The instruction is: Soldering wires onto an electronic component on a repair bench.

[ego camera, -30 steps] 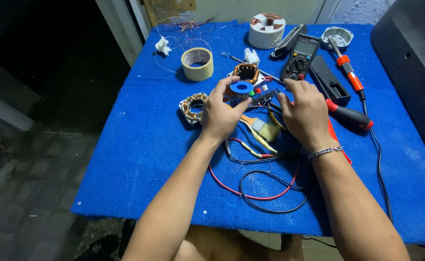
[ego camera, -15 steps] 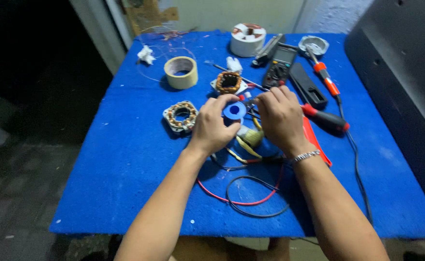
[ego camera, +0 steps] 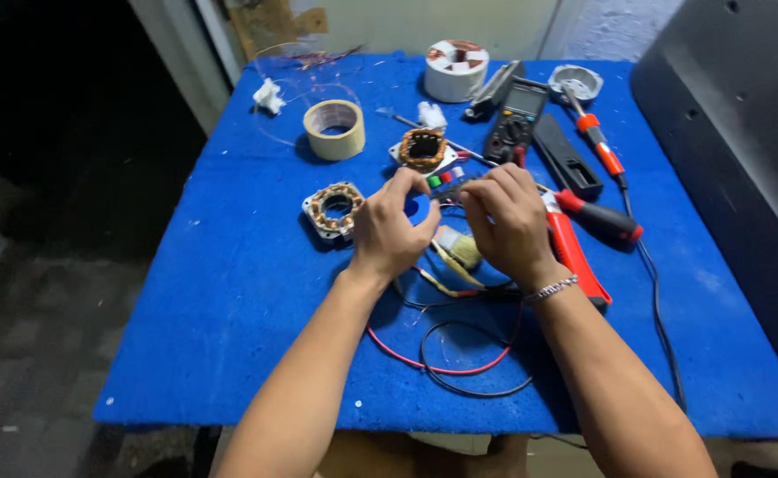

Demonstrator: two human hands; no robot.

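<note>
Head view, the only one. Surface (ego camera: 230, 292) is covered in blue felt-like mat and cluttered toward the far half.

Left hand (ego camera: 391, 228): fingers curled, thumb and forefinger pinched on a small blue tape roll (ego camera: 418, 209), which sits just in front of the knuckles, its hole facing up toward the camera. Closed on it, not loosely.

Right hand (ego camera: 508, 223): fingers bent, tips gathered on what looks like the free strip of tape (ego camera: 449, 187) running from the roll toward the right. Grip looks shut, but whether the fingertips truly pinch the strip I cannot tell; it is small and partly hidden.

Key relation: roll lies between the two hands, nearer the left, which carries it. Strip's long axis runs roughly left to right, from the left thumb across to the right fingertips. Both hands are raised slightly above the surface, well inside its middle.

Around them:
- wound stator ring (ego camera: 334, 208), just left of the left hand, flat on the surface
- second wound stator (ego camera: 423, 149), beyond the hands
- masking tape roll (ego camera: 334, 129), farther left and back
- multimeter (ego camera: 515, 119), behind the right hand
- red-handled tool (ego camera: 575, 257), beside the right wrist
- small brush (ego camera: 460, 249), under and between the hands
- red and black wires (ego camera: 460, 363), looped near the forearms
</note>
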